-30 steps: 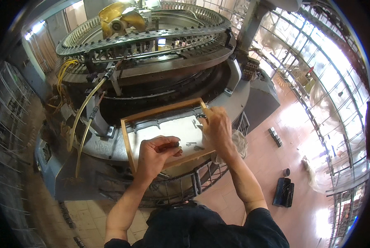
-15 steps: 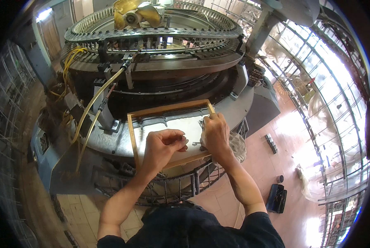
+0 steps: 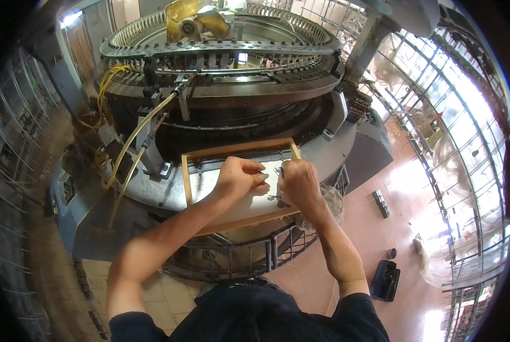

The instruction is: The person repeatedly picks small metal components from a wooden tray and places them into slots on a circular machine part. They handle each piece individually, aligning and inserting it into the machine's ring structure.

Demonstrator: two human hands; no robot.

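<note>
A shallow wooden-framed tray (image 3: 241, 224) with a pale bottom rests on the front ledge of a large round machine. Over its middle is my left hand (image 3: 237, 181), fingers curled toward the thumb in a loose pinch; whatever they hold is too small to make out. My right hand (image 3: 302, 181) is closed at the tray's right end, knuckles up, its grip hidden from view. Small metal pieces (image 3: 279, 199) show beside its fingers. Thin dark parts (image 3: 209, 166) lie in a row along the tray's far side, partly covered by my left hand.
The machine's toothed ring (image 3: 221, 48) rises beyond the tray, with a yellow fan (image 3: 195, 25) above. Yellow hoses (image 3: 144, 125) run down at left. A pale cloth (image 3: 331, 206) hangs by my right wrist. A dark open case (image 3: 386, 280) and a metal cylinder (image 3: 381, 204) lie on the floor.
My left hand has moved right and farther into the tray, closer to my right hand. My right hand stays at the tray's right end. The whole view has shifted slightly.
</note>
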